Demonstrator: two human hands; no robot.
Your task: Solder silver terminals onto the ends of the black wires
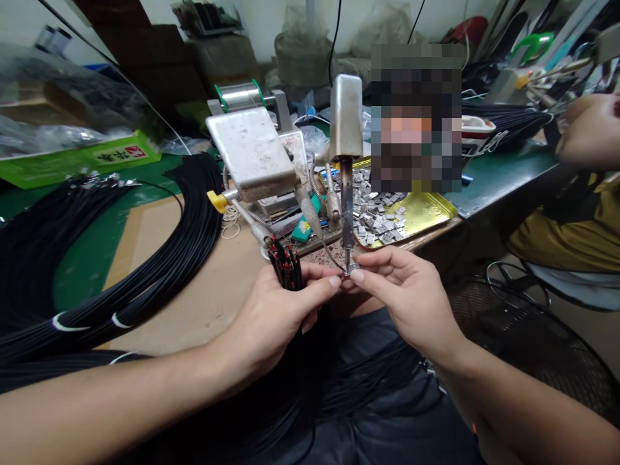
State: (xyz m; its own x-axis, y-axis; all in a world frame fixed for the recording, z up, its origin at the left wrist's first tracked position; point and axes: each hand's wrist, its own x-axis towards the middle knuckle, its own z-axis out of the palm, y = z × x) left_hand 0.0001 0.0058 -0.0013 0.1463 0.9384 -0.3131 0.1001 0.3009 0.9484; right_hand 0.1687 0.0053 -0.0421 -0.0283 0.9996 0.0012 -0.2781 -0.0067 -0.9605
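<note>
My left hand [285, 303] is closed around a bundle of black cables [285, 265] whose stripped ends show red. Its thumb and forefinger pinch toward the tip of a soldering iron [347, 213], which points straight down from a metal mount. My right hand [411, 290] pinches a small metal connector [354, 266] right at that tip. A thin solder feed tube [324, 242] comes down to the same spot from the soldering machine [252, 155]. The fingers partly hide the joint between cable and connector.
A yellow tray [426, 216] of small metal connectors lies behind the iron. Coiled black cables [194, 239] cover the left of the bench. A solder spool [241, 95] tops the machine. On the right are a co-worker's hand [588, 132] and a fan [533, 349].
</note>
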